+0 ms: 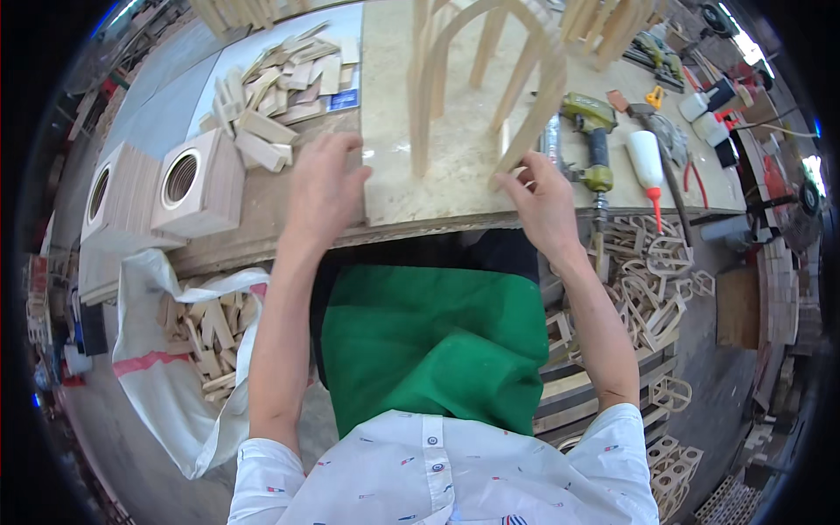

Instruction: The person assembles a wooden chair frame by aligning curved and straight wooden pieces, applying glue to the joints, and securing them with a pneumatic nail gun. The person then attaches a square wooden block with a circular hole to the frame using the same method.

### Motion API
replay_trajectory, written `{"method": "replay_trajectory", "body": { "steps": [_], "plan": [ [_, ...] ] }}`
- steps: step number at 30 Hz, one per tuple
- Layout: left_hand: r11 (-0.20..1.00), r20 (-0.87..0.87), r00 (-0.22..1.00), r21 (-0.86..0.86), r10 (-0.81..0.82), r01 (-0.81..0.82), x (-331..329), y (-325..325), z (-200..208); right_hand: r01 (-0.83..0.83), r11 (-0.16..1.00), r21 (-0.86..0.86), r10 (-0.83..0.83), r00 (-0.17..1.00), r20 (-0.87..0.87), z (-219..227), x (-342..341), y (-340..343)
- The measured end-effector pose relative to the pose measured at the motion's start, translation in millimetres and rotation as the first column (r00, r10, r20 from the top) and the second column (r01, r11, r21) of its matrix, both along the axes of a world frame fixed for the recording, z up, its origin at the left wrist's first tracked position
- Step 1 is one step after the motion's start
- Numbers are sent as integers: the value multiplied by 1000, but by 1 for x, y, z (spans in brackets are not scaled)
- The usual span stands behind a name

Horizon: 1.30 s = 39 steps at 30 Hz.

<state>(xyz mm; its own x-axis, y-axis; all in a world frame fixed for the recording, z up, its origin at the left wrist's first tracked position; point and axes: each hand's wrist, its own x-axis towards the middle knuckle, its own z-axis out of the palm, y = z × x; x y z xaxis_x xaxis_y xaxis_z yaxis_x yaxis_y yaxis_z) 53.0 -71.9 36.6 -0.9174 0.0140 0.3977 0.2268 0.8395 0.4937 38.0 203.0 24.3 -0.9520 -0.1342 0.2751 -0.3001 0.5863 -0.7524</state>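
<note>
An arched wooden frame with several legs stands on the plywood board in front of me, its near legs splayed. My right hand is closed, thumb and fingers pinching the foot of its right near leg. To the left, my left hand is raised over the board's left edge, fingers and thumb apart and holding nothing; it is slightly blurred. Beyond it lies a heap of small flat wood pieces. Just right of the frame is a green nail gun with a hose fitting at its lower end.
A white glue bottle with a red tip, a hammer and red-handled pliers lie on the right. Two wooden blocks with round holes stand on the left. A white sack of wood offcuts hangs below the table edge.
</note>
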Motion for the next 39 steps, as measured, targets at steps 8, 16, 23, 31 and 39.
{"method": "replay_trajectory", "body": {
  "steps": [8,16,23,31,39],
  "plan": [
    [967,250,943,-185,220,-176,20,-51,0,40,999,-28,-42,996,-83,-11,-13,3],
    [989,266,953,-41,148,-142,37,-36,25,99,995,13,-90,950,-300,3,28,3],
    [698,549,580,714,-602,48,32,36,25,-288,948,136,318,883,-345,-4,62,-43],
    [811,270,842,511,-467,286,-33,31,-11,-114,959,260,208,906,-370,-3,14,-11],
    [757,405,747,624,-527,196,-30,52,-20,-29,937,348,145,939,-312,-16,-6,-1]
  ]
}}
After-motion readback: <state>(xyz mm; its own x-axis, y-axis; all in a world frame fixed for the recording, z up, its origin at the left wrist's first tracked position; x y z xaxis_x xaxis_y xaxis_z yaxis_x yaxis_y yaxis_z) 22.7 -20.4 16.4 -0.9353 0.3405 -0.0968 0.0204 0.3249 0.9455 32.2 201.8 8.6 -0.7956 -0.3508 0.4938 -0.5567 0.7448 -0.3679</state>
